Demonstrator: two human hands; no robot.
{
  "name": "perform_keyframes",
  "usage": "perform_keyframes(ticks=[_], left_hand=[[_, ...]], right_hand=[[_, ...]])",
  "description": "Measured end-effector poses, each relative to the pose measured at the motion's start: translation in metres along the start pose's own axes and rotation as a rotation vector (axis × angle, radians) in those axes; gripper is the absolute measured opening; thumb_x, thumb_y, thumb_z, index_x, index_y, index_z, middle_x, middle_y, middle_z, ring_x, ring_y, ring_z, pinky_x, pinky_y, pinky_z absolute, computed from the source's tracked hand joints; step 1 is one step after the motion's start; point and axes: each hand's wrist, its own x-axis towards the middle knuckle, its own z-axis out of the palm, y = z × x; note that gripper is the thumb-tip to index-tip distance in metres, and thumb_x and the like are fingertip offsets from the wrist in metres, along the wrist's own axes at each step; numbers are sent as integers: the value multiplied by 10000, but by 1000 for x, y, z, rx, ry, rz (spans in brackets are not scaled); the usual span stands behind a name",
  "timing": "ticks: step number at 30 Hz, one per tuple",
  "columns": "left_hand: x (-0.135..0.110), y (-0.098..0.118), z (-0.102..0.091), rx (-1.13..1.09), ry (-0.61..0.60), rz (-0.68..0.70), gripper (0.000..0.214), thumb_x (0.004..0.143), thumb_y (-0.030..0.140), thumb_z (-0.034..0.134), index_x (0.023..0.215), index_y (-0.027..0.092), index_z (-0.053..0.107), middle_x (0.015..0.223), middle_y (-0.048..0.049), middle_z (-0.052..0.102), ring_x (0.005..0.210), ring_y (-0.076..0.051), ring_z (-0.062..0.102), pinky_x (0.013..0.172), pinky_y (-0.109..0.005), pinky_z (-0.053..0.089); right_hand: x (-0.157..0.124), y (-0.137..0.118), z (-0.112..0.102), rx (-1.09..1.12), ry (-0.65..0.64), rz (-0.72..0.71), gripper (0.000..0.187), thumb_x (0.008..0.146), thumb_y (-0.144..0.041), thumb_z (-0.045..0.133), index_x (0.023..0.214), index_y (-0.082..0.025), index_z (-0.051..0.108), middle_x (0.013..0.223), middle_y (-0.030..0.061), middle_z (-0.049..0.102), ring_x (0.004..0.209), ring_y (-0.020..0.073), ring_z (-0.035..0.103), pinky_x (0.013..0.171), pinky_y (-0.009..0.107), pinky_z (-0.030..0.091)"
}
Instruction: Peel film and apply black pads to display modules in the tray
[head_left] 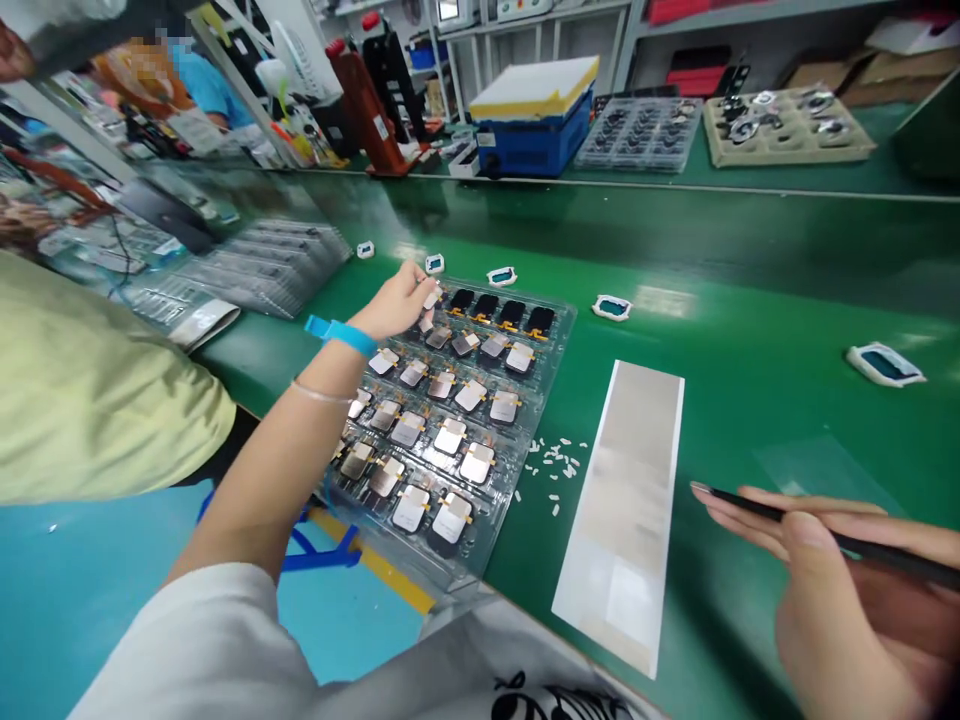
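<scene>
Head view: clear plastic blister tray [534, 440] of small modules with gold tabs [454, 435], long axis running away from the body, slightly left of centre, left hand [394, 305] much nearer than right. Left hand: fingers bunched at the tray's far corner, touching the modules there; any pinch impossible to confirm. Right hand [825, 570]: closed around a slender black tool [772, 515], well right of the tray, with a pale strip [622, 520] and scattered white bits [553, 465] between.
</scene>
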Motion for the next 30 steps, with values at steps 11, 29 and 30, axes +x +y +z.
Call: perform_keyframes(ticks=[11, 29, 30], left_hand=[[30, 1, 6, 334, 63, -161, 460, 883, 507, 533, 1176, 154, 560, 1002, -173, 691, 1024, -365, 628, 874, -435, 454], [-38, 76, 28, -296, -143, 51, 320, 904, 446, 472, 802, 173, 604, 506, 44, 369, 456, -98, 361, 490, -237, 331], [-56, 86, 33, -359, -210, 72, 333, 900, 460, 480, 798, 170, 609, 492, 53, 351, 442, -87, 333, 474, -227, 317]], right_hand=[[-2, 13, 0, 18, -106, -67, 208, 647, -187, 824, 724, -215, 632, 714, 105, 678, 619, 286, 714, 533, 380, 659], [4, 22, -6, 60, -187, -57, 59, 828, -229, 666, 865, -216, 710, 864, 70, 674, 809, 204, 681, 676, 342, 584], [4, 19, -4, 53, -283, -42, 108, 870, -254, 612, 872, -215, 713, 868, 65, 665, 804, 181, 657, 664, 316, 554]])
